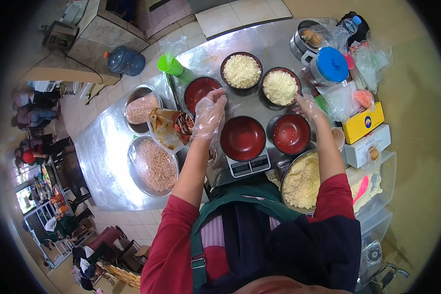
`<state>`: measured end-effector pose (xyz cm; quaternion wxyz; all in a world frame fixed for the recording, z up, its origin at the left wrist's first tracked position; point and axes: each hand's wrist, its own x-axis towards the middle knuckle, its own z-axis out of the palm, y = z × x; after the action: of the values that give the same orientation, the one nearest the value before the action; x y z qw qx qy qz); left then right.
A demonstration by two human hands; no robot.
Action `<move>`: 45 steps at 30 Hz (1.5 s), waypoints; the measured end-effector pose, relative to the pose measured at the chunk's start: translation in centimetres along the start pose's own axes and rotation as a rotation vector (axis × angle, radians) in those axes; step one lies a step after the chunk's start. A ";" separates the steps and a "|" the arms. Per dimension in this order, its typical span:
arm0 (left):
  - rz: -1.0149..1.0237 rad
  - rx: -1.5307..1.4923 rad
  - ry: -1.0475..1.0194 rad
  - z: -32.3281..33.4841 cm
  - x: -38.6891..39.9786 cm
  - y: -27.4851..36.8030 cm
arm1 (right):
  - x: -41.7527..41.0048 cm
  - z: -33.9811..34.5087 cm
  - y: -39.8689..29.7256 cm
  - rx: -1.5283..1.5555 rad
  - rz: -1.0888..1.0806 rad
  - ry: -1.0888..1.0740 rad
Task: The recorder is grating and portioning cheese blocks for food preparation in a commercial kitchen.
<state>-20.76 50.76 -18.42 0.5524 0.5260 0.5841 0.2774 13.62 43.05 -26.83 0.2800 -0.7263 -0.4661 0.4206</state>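
My left hand (210, 114), in a clear plastic glove, is at the right rim of an empty red bowl with a black outside (201, 92); whether it grips the rim I cannot tell. My right hand (308, 106), also gloved, has its fingers by the rim of a bowl of white grated food (280, 87). A second such bowl (241, 71) stands behind, to its left. Nearest me, an empty red bowl (243, 137) sits on a digital kitchen scale (250, 167). Right of it is a red bowl with a few crumbs (291, 133).
At left are a bowl of pinkish crumbly food (156, 167), a bagged portion in a metal bowl (143, 108) and a green cup (170, 65). At right stand a basin of yellowish food (301, 183), a blue-lidded jug (330, 65) and a yellow box (364, 122). People are far left.
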 end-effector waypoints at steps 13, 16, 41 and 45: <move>-0.218 -0.557 -0.127 -3.5 -8.8 2.7 | -1.6 -1.0 -16.0 -0.430 0.172 -0.226; -0.252 -0.625 -0.147 -3.6 -10.3 3.2 | -1.1 4.7 -18.7 -0.367 -0.137 -0.396; -0.045 -0.057 0.082 -1.9 -16.9 -6.4 | -5.3 6.1 -25.7 -0.686 -0.382 -0.735; 0.392 0.464 -0.004 -4.2 -19.7 -4.2 | 4.8 4.8 -19.9 -0.027 -0.152 -0.409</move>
<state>-29.23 32.47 -14.32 0.3549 0.7413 0.5181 0.2368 1.69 55.64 -15.01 0.2007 -0.5923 -0.5721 0.5307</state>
